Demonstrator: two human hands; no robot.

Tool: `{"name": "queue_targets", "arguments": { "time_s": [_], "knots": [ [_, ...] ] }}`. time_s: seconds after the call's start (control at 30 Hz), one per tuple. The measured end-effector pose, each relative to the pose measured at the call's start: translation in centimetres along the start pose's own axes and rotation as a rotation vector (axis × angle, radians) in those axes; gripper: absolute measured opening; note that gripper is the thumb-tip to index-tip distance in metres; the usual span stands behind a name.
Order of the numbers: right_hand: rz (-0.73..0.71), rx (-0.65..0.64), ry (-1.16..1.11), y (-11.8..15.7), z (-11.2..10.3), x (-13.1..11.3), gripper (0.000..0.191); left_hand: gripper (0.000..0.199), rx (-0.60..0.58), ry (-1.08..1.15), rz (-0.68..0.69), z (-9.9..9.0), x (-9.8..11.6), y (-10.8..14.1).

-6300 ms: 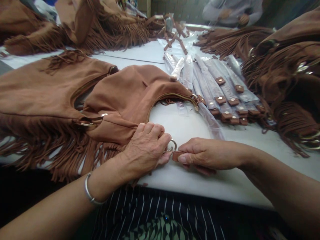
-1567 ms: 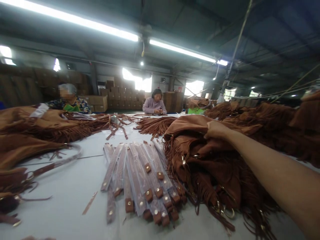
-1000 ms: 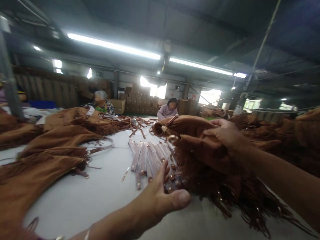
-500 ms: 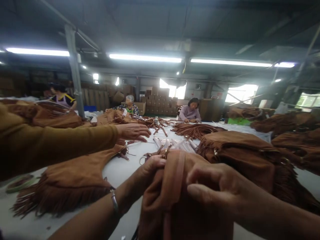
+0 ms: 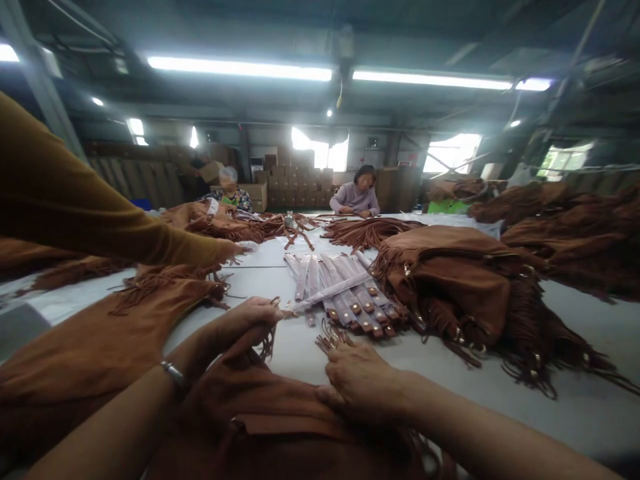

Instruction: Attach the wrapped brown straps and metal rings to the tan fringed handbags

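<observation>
A brown suede-like bag (image 5: 280,397) spreads out in front of me at the bottom of the view. My left hand (image 5: 247,320), with a silver bracelet at the wrist, is closed on one upper end of it, near a metal ring and thin fringe strands. On the other side, my right hand (image 5: 355,380) has its fingers curled down on the bag's edge, thumb against the material. Fringe tips (image 5: 333,337) poke out beyond its knuckles. Just past both hands lie several brown straps in clear plastic sleeves (image 5: 345,287).
A co-worker's mustard sleeve (image 5: 125,227) reaches in from the left over another brown bag (image 5: 105,340). To the right rests a fringed bag (image 5: 450,267). Strips of brown material (image 5: 370,230) lie further back on the white table (image 5: 565,327), where two people sit.
The bag has gone from upright to lower and spread wider. My right hand has come down onto its edge. The co-worker's arm has moved left, and my view has turned.
</observation>
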State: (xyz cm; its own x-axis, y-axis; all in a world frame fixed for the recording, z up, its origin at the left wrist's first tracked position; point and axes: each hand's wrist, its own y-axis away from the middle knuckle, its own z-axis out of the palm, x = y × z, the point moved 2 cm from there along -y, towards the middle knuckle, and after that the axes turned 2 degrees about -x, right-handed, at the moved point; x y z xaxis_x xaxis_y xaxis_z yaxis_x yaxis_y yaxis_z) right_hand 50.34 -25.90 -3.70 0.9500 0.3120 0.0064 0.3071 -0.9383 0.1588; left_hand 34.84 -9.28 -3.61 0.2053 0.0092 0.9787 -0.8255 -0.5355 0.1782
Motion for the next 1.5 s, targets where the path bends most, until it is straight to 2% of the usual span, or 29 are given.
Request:
{"name": "queue_targets", "arguments": {
  "time_s": [0.07,0.1,0.23,0.37,0.43,0.53,0.63,0.7,0.73,0.77,0.87,0.9,1.0,1.07,1.13,1.2,1.37,1.5],
  "knots": [
    [-0.008,-0.099,0.015,-0.7,-1.0,0.6,0.039,0.027,0.036,-0.086,-0.006,-1.2,-0.5,-1.1],
    [0.012,-0.098,0.028,-1.3,-1.5,1.4,0.038,0.027,0.042,-0.129,-0.011,-1.7,-1.0,-1.7],
    [0.181,0.110,0.098,-5.9,-1.9,7.2,0.031,0.026,0.068,-0.283,-0.033,-2.5,-4.0,-3.7],
    [0.183,0.201,0.135,-11.8,-0.1,12.5,0.029,0.026,0.076,-0.479,-0.065,-2.6,-6.4,-5.3],
    [0.134,0.181,0.149,-14.1,1.2,13.9,0.032,0.028,0.092,-0.567,-0.091,-2.7,-6.9,-5.8],
    [0.051,0.152,0.179,-16.3,2.9,14.7,0.021,0.034,0.190,-0.676,-0.132,-3.3,-6.7,-5.9],
    [-0.008,0.153,0.217,-17.1,3.0,14.7,0.012,0.034,0.438,-0.897,-0.067,-4.4,-5.1,-5.1],
    [-0.023,0.189,0.247,-17.2,2.2,14.5,0.013,0.034,0.593,-0.873,-0.003,-5.1,-3.8,-4.2],
    [-0.017,0.235,0.280,-17.1,1.5,14.4,0.016,0.037,0.586,-0.729,0.003,-5.3,-3.3,-3.9],
    [-0.003,0.300,0.324,-16.9,0.8,14.2,0.019,0.040,0.514,-0.516,-0.005,-5.3,-2.9,-3.8],
    [0.009,0.509,0.469,-15.8,-1.4,12.7,0.021,0.046,0.171,0.168,0.003,-4.0,-2.2,-4.0],
    [-0.009,0.553,0.504,-15.3,-1.9,11.9,0.020,0.045,0.128,0.332,0.042,-3.4,-2.0,-4.2],
    [-0.028,0.591,0.523,-13.4,-2.5,9.3,0.021,0.035,0.212,0.604,0.180,-2.0,-1.2,-4.8],
    [0.010,0.584,0.436,-12.0,-2.3,7.8,0.025,0.030,0.303,0.648,0.229,-1.1,-0.6,-4.8],
    [0.041,0.550,0.273,-10.6,-1.7,6.5,0.027,0.029,0.342,0.637,0.249,-0.1,-0.1,-4.5],
    [0.082,0.526,0.153,-9.3,-1.3,5.5,0.027,0.029,0.339,0.644,0.249,0.9,0.2,-4.0],
    [0.199,0.487,0.096,-7.2,-1.2,3.1,0.038,0.026,0.244,0.658,0.257,3.8,0.1,-2.8],
    [0.283,0.394,0.044,-6.3,-0.7,1.9,0.035,0.036,0.247,0.472,0.248,5.4,-0.3,-2.3]
  ]
}}
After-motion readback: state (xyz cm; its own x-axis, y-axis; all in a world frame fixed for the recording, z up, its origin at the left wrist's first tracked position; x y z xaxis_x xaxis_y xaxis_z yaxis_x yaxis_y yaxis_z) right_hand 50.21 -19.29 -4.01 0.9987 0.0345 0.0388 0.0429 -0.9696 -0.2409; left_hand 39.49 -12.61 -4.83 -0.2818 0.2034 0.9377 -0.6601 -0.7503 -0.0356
